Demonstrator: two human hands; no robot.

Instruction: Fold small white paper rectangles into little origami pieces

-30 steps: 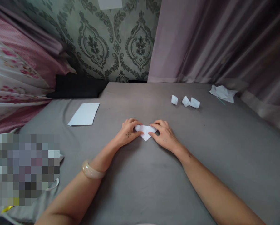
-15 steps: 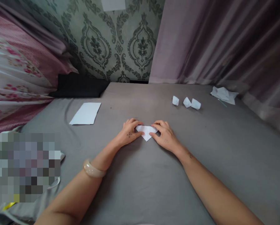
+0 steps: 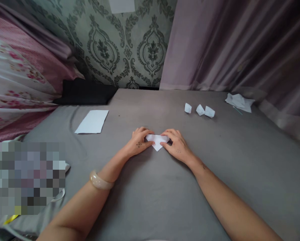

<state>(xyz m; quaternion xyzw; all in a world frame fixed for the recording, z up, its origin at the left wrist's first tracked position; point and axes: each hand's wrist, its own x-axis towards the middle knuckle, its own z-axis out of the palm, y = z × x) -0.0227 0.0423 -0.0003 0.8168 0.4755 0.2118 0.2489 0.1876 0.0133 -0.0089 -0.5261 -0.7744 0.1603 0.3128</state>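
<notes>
A small folded white paper (image 3: 157, 141) lies on the grey bed sheet (image 3: 150, 194), its point toward me. My left hand (image 3: 139, 142) presses on its left end with curled fingers and the thumb under the edge. My right hand (image 3: 176, 144) pinches its right end between thumb and fingers. A pale bangle sits on my left wrist.
A flat white sheet of paper (image 3: 92, 121) lies to the left. Three small folded paper pieces (image 3: 200, 109) sit at the back right, with a heap of crumpled paper (image 3: 239, 101) beyond them. Curtains hang on the right, a patterned wall behind, floral bedding and a black object at the left.
My hands stay on the folded paper; the fingers shift only slightly. The view has tilted a little.
</notes>
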